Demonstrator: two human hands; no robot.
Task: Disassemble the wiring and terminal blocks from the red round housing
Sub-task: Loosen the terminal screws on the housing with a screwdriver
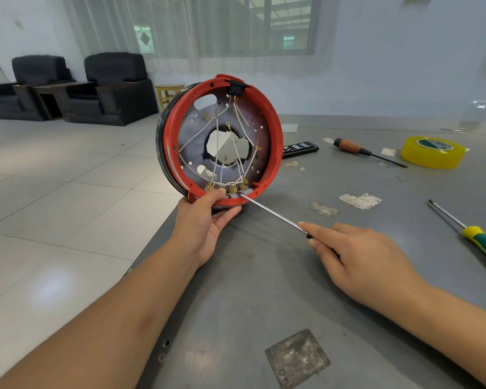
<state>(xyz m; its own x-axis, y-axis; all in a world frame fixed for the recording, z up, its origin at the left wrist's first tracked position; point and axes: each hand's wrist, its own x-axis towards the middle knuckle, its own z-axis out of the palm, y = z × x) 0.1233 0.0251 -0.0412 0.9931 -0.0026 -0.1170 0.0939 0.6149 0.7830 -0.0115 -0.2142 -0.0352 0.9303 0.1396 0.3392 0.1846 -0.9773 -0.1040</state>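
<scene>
While I view the scene from left to right, I note the left hand (208, 220) first: its thumb and fingers pinch the bottom rim of the red housing (275, 136), which stands on edge at the corner of the grey table (264, 276). White wires (243, 122) cross its inner plate to brass terminals (230, 188) at the low edge. A screwdriver (272, 214) has its tip at a grey block there; the right hand (362, 256) holds the handle, fingers curled close, forefinger laid along the shaft. I judge three risks: the tip may slip and strike the left thumb just beside it; the housing may roll off the table corner under push; a wire may tear. Spare screwdrivers and tape lie well apart, right.
</scene>
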